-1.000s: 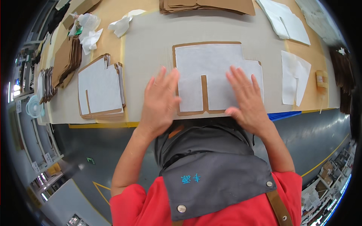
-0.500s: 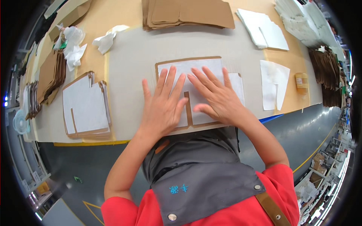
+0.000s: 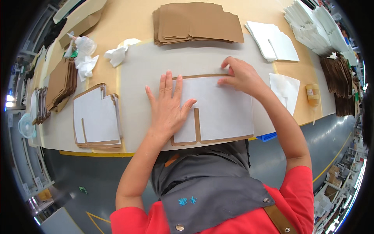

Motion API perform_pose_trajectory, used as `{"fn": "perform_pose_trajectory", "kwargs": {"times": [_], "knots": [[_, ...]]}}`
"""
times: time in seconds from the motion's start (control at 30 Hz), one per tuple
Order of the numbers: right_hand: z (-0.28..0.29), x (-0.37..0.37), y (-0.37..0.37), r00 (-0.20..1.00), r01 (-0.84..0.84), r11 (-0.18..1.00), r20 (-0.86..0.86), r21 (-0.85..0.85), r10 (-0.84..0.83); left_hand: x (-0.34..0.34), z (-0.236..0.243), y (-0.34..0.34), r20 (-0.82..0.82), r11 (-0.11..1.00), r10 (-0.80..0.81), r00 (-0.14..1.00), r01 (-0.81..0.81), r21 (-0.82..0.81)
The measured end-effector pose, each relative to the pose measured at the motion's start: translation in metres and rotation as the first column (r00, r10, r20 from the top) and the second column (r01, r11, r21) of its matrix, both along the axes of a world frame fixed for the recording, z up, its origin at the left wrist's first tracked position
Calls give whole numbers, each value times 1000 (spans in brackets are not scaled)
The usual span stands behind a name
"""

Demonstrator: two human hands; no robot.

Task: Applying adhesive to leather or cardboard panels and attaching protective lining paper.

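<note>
On the table in front of me lies a brown panel faced with a white sheet, its brown border showing along the top and bottom and a narrow brown strip running up from the lower edge. My left hand rests flat on its left side, fingers spread. My right hand is over the upper right corner, fingers bent and thumb apart from them, holding nothing that I can see; it hides that corner. To the left sits a stack of similar white-faced brown panels.
Brown cut pieces are stacked at the far side. White sheets lie at right, near a loose white piece and an amber bottle. A clear bottle, crumpled tissue and more brown pieces occupy the left.
My right hand has lifted from lying flat on the white sheet and moved to the upper right corner, its fingers bending. My left hand stays flat on the left side. The view has shifted slightly.
</note>
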State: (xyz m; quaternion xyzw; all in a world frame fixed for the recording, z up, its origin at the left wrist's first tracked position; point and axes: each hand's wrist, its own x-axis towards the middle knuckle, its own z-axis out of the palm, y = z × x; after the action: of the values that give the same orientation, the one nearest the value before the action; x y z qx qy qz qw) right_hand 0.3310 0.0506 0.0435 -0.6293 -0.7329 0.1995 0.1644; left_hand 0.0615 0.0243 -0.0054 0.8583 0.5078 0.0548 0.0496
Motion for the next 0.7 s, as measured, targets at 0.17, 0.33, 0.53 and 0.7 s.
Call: {"fn": "perform_pose_trajectory", "kwargs": {"times": [0.17,0.33,0.53,0.7], "knots": [[-9,19,2,992,13,978,-118,-208,-39,-29,-5,-12,297,982,181,938,-157,-102],[5,2,-41,947,55,985,-304,-165,-104,-40,-14,-27,479,982,158,864,-187,12],[5,-3,-51,964,87,924,-202,-372,-173,-39,-17,-31,552,979,138,822,-197,47],[87,-50,-94,976,14,992,-213,-123,-41,-58,18,-52,883,932,313,350,65,-356]]}}
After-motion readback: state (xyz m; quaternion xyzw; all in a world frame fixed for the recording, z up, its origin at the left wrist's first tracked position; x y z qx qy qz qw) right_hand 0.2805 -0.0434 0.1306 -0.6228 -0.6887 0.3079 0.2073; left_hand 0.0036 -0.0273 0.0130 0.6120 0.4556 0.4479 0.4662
